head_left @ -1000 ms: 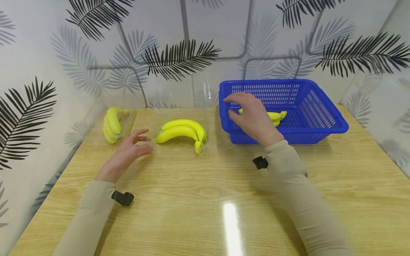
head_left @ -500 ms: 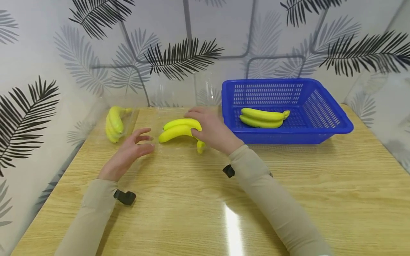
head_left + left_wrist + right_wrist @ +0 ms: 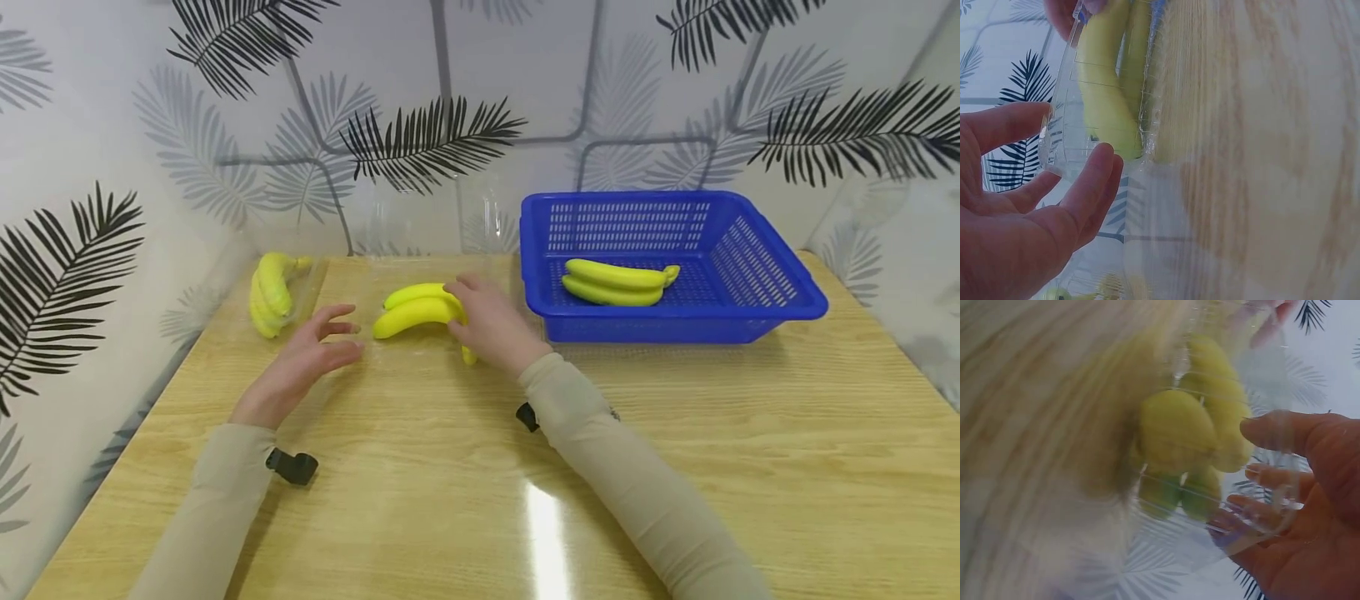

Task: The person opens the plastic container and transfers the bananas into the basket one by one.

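so the left hand [image 3: 292,367] is well left of the blue basket [image 3: 660,327], fingers spread and loosely bent at the left end of the clear box [image 3: 1066,131]. can't tell if it actually touches the plastic. the right hand [image 3: 495,325] is just left of the basket, thumb and fingers apart at the box's right end, not clearly pinching anything. contact unclear there too. imo, with the hands like that, match both sides evenly and go light, since thin plastic probably flexes. i'd keep it level too, the stem sits close to the near edge.

looks-wise: far-left bananas [image 3: 273,287], farthest left of the basket, are yellow and bunched, seen through clear plastic. the middle bananas [image 3: 412,313] are in the box just left of the basket: smooth, bright yellow, curved, stem toward the near side, partly behind the right hand. right wrist view shows greenish tips. basket bananas [image 3: 615,275] lie sideways inside the basket, greener underneath.
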Demonstrator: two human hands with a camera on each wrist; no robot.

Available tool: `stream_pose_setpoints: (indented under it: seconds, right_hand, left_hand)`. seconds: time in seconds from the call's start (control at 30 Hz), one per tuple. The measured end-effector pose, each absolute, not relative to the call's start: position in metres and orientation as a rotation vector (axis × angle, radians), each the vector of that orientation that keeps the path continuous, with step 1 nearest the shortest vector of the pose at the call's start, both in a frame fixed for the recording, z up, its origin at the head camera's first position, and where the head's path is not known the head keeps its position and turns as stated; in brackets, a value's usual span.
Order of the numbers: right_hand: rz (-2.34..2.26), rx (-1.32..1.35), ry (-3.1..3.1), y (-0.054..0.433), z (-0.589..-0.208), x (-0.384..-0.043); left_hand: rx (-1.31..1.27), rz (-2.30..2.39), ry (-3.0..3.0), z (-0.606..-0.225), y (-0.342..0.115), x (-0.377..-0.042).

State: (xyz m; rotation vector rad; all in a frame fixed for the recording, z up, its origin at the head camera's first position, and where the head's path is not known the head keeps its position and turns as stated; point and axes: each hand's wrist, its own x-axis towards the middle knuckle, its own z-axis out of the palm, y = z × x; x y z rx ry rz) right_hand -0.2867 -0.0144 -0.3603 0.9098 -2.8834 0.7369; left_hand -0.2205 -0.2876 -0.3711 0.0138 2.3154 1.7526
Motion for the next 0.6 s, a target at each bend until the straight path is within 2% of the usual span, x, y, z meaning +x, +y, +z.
stream_pose_setpoints:
  seconds: [0.6]
  right_hand:
    - [0.734,0.886,-2.898,-0.025,-0.376,-0.293]
  left_hand:
    - [0.026,1.795,2.311,-0.377,-0.287,-0.223]
